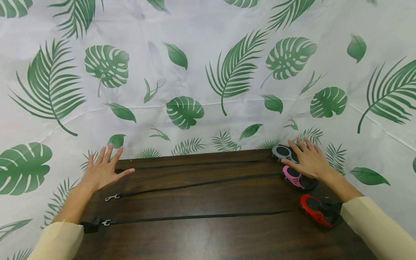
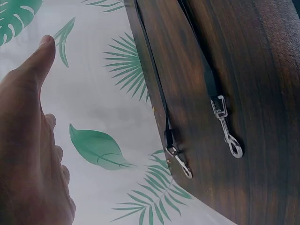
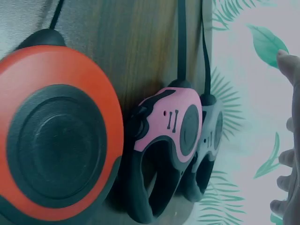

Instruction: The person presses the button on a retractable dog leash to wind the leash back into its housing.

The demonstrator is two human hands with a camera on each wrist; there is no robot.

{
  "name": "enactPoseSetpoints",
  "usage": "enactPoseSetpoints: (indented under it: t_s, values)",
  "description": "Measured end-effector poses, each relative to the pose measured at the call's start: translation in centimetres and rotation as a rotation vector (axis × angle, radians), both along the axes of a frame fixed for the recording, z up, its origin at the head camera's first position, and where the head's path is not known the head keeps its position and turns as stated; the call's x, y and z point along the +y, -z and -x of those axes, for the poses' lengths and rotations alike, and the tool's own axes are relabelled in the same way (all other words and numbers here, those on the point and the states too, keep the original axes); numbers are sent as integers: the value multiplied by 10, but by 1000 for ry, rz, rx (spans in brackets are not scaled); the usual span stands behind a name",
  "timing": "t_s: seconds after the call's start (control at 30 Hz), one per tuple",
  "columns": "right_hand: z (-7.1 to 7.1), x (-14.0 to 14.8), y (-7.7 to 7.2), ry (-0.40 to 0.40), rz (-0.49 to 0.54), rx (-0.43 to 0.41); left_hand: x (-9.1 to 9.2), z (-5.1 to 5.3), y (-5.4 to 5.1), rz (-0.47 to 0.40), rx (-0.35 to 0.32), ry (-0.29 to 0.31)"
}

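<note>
My left hand [image 1: 102, 171] is raised with its fingers spread, holding nothing, above the left end of the table. Below it lie metal snap hooks [image 2: 229, 136] at the ends of black leash straps. On the right, my right hand [image 1: 308, 160] hovers with fingers extended near the grey retractable leash [image 1: 282, 152], partly covering it in the head view. A pink retractable leash [image 3: 171, 119] lies nearer me, and a red retractable leash [image 3: 101, 70] nearest. All three have black handles, and their straps stretch leftward across the table.
The dark wooden table [image 1: 201, 238] has a white cloth with green leaves [image 1: 195, 83] standing behind it and along the sides. A black band [image 1: 91, 226] sits at the left sleeve cuff, close to the nearest strap's hook.
</note>
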State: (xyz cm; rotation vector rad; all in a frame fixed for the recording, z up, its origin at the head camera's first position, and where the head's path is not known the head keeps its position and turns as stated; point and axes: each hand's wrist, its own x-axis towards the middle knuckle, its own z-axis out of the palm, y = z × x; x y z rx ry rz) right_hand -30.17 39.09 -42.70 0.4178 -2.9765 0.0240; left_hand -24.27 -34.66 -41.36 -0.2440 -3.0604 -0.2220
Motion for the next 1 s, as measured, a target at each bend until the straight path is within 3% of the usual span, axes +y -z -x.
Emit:
enactPoseSetpoints:
  t_s: [0.53,1.0]
  values:
    - [-24,10,11,-64,-10,92,1,-20,1,11,19,38]
    - [-51,25,20,-87,-8,95,-6,-49,16,36,57,58]
